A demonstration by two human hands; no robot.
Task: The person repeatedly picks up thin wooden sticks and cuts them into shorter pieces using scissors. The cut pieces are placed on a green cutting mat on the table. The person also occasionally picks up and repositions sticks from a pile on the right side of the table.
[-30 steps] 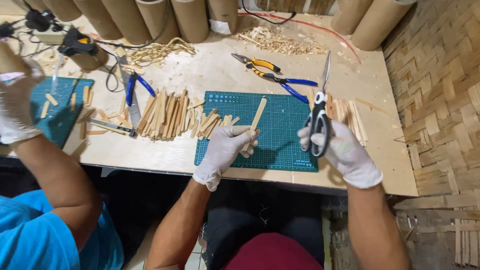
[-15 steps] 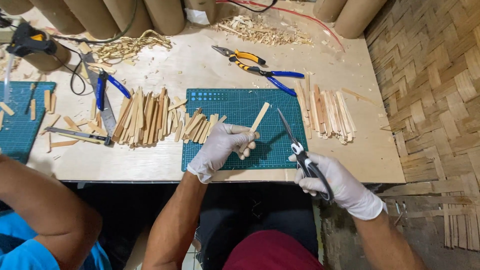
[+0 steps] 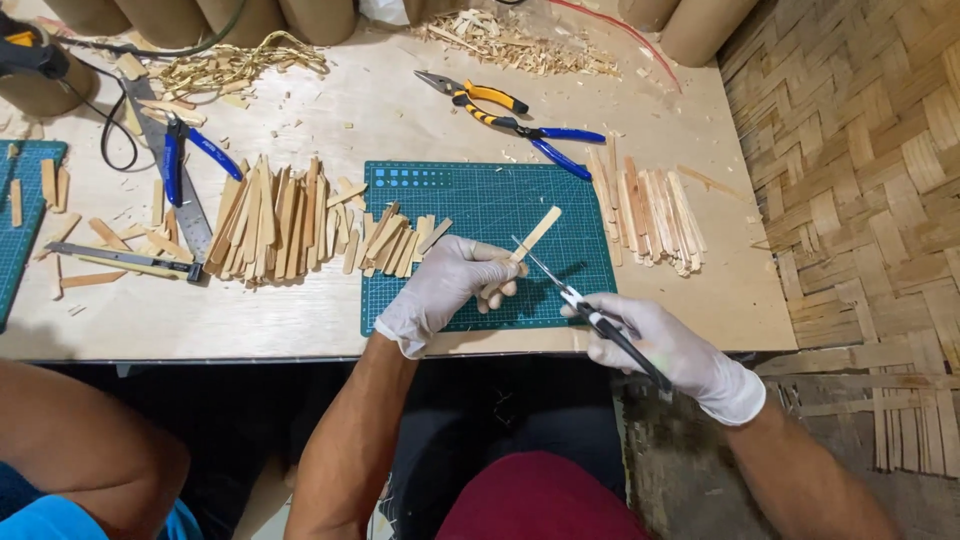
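A wooden worktable [image 3: 420, 110] holds a green cutting mat [image 3: 470, 200]. The gloved left hand [image 3: 445, 285] grips a flat bamboo strip [image 3: 530, 238] angling up past its fingers. The gloved right hand [image 3: 670, 350] clasps scissors [image 3: 570, 290], blade tips touching the strip beside the left fingers.

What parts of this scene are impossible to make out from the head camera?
- Lower end of the stick: wrapped inside the left hand.
- Scissors handles: covered by the right hand.
- Whether the blades touch the stick: too small to tell.
- Second mat: cut off by the left edge.
- Cardboard tubes: cut off by the top edge.
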